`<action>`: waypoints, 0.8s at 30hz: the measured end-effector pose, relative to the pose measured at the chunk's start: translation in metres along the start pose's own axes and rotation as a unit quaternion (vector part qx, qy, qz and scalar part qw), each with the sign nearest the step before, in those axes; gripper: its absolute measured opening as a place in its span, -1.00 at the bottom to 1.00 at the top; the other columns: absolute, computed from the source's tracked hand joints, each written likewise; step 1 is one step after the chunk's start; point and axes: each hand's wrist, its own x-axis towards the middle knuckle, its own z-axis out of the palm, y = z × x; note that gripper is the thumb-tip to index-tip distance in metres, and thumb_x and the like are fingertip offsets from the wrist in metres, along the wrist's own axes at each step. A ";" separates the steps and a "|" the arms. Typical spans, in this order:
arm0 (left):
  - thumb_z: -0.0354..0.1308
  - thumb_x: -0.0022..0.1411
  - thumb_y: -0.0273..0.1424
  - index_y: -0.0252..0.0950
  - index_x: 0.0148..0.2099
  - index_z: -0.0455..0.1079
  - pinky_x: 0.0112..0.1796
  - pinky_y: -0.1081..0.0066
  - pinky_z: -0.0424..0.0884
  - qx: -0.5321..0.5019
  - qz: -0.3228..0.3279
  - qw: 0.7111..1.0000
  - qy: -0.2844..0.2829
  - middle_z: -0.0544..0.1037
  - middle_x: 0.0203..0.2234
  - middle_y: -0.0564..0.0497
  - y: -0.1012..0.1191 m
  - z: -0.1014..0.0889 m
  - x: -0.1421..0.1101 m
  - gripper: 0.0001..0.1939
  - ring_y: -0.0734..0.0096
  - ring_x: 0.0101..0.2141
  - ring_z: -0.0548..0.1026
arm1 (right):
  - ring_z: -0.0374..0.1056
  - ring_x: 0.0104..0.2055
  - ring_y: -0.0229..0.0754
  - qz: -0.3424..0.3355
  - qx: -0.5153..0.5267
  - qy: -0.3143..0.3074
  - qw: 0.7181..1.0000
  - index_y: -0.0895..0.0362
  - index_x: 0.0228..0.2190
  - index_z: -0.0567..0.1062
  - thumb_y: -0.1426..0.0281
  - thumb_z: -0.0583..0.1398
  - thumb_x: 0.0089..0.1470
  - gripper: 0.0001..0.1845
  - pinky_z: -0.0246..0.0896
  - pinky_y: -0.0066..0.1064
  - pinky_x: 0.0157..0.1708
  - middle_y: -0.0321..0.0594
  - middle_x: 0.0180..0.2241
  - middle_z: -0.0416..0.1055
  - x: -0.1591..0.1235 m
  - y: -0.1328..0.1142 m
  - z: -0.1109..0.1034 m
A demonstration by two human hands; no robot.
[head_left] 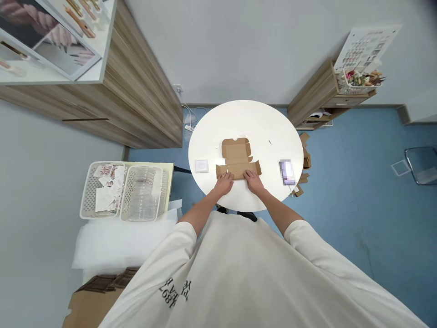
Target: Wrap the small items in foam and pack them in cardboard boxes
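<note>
On one round white table [244, 120], one bare left hand [224, 183] and one bare right hand [254, 182] are resting at six o'clock on one flat brown cardboard blank [237, 150], while one square white packet [201, 166] is lying near nine, one thin dark sliver [270, 142] near two and one blurred purple-and-white rectangular pack [287, 172] near four. Off the table, two white perforated plastic baskets [88, 193] are standing between eight and nine, and two grey-brown wood-grain cabinets [146, 91] at ten and two.

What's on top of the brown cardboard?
The left hand and the right hand lie over the near edge of the cardboard. The bits beneath them are covered, so those can't be seen.
</note>
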 end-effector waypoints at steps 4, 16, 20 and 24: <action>-0.01 0.38 -0.42 -0.24 0.37 0.12 0.24 0.01 0.09 0.001 -0.015 1.000 -0.015 0.17 0.35 -0.22 -0.009 0.009 0.001 -0.46 0.01 0.32 0.13 | 0.01 0.38 0.06 0.011 0.016 -0.028 0.999 0.17 0.29 0.30 0.46 0.04 0.26 -0.42 -0.01 -0.12 0.30 -0.05 0.39 0.09 0.003 0.004 0.005; 0.11 0.31 -0.40 -0.27 0.30 0.16 0.18 0.08 0.15 0.031 -0.014 0.999 -0.037 0.32 0.22 -0.24 0.006 -0.009 0.033 -0.46 -0.01 0.19 0.29 | 0.28 0.20 0.02 0.011 0.032 -0.062 0.997 0.13 0.18 0.38 0.39 0.03 0.34 -0.57 0.10 -0.18 0.17 -0.05 0.21 0.37 0.016 0.006 -0.022; 0.05 0.34 -0.42 -0.32 0.29 0.17 0.12 0.12 0.24 0.007 -0.032 0.998 -0.049 0.37 0.17 -0.27 0.008 -0.010 0.046 -0.50 0.02 0.13 0.37 | 0.35 0.10 0.01 0.018 0.027 -0.073 0.997 0.12 0.08 0.45 0.37 0.02 0.34 -0.64 0.13 -0.22 0.11 -0.05 0.05 0.48 0.024 0.003 -0.034; 0.04 0.34 -0.45 -0.30 0.29 0.18 0.12 0.09 0.25 -0.008 -0.034 0.998 -0.047 0.38 0.16 -0.28 0.006 -0.008 0.048 -0.51 0.02 0.13 0.39 | 0.30 0.11 0.02 0.047 0.049 0.011 0.998 0.14 0.07 0.47 0.37 -0.02 0.35 -0.61 0.15 -0.22 0.12 -0.01 0.09 0.42 0.046 0.008 -0.052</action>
